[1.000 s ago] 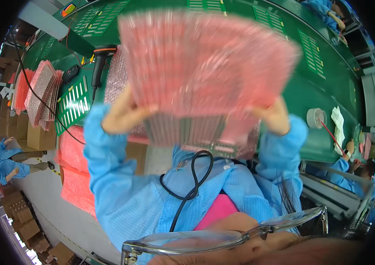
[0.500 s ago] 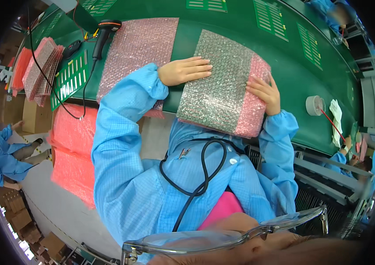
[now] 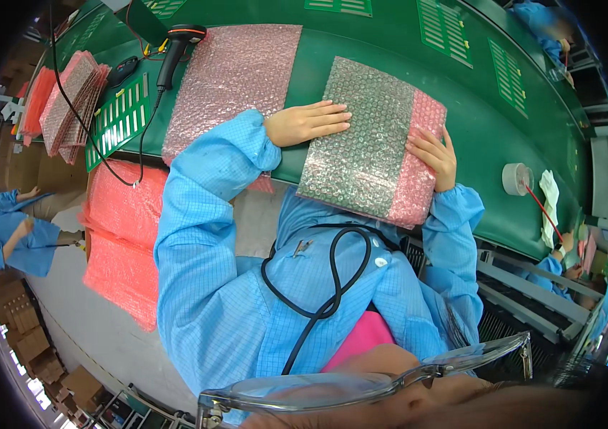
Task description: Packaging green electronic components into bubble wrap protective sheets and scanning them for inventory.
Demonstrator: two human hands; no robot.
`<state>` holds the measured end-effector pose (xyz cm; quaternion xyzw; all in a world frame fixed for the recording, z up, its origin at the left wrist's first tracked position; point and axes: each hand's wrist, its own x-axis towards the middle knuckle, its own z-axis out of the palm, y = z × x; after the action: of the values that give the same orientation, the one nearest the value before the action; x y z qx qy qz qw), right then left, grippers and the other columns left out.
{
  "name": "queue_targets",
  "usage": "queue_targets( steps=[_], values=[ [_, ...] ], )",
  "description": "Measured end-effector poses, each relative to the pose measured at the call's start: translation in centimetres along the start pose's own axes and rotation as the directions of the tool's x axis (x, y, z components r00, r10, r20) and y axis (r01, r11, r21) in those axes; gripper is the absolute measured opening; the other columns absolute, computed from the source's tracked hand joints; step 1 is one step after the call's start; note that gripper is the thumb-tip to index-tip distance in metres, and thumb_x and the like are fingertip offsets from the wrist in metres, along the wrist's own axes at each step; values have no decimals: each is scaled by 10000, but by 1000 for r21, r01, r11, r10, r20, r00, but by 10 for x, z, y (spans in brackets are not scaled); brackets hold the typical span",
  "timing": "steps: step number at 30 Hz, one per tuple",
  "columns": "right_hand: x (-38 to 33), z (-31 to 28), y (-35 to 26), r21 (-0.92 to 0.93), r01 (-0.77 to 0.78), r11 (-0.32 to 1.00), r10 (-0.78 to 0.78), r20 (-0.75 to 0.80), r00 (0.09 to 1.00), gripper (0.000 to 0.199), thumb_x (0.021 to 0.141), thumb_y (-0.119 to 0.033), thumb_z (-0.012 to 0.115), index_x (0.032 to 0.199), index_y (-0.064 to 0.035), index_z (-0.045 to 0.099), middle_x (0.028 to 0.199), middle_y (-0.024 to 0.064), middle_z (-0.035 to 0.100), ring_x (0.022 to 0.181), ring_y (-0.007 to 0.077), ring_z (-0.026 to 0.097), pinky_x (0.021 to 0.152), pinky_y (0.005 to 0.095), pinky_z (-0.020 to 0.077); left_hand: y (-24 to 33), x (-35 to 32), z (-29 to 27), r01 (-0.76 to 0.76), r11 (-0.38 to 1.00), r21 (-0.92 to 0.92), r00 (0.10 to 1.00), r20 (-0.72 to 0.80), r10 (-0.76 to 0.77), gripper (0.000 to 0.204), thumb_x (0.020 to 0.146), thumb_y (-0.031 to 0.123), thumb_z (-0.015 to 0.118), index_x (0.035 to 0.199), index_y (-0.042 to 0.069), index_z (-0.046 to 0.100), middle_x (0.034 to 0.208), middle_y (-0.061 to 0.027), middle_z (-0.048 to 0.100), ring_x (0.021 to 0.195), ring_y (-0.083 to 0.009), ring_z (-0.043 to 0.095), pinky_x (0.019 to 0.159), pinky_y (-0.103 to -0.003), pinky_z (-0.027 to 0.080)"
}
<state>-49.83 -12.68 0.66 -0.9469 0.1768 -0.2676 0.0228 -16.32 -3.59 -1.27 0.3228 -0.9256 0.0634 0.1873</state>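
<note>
A bubble-wrapped flat packet (image 3: 358, 136) lies at the front edge of the green table, its near end against my body. Most of it looks grey-green through clear bubble wrap; a pink strip runs down its right side. My left hand (image 3: 309, 123) is open, palm down, its straight fingers resting on the packet's left edge. At the right edge, my right hand (image 3: 434, 157) grips the packet with bent fingers over the pink strip; its thumb is hidden. Left of the packet, a pink bubble-wrap sheet (image 3: 236, 75) lies partly beneath my left sleeve.
A barcode scanner (image 3: 173, 57), a mouse (image 3: 123, 71) and a slotted green board (image 3: 119, 121) lie at left. Pink bubble-wrap pouches (image 3: 71, 100) are stacked farther left, with more pink wrap (image 3: 121, 236) below. A round white container (image 3: 516, 179) and white cloth (image 3: 548, 200) are at right. Co-workers are nearby.
The whole view has shifted slightly, moving the table things a little to the right. Both hands keep their places on the packet. The person at far left has changed posture.
</note>
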Motion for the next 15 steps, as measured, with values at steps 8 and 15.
queue_targets(
  steps=[8, 15],
  values=[
    [-38, 7, 7, 566, -545, 619, 711, -110, 694, 355, 813, 23, 390, 1147, -9, 505, 1243, 139, 473, 1185, 248, 402, 946, 342, 359, 38, 3, -15, 506, 749, -428, 834, 20, -552, 562, 773, -3, 453, 1313, 7, 299, 1367, -234, 264, 1265, -357, 287, 1029, -373, 290],
    [4, -1, -32, 467, -795, 387, 811, 237, 535, 418, 817, -102, 579, 1187, 30, 437, 1091, 129, 546, 970, 183, 527, 831, 293, 421, 65, 1, -6, 649, 436, -624, 643, 142, -753, 696, 862, 295, 488, 1316, -117, 159, 1349, -323, 222, 1269, -380, 260, 1048, -344, 222]
  ],
)
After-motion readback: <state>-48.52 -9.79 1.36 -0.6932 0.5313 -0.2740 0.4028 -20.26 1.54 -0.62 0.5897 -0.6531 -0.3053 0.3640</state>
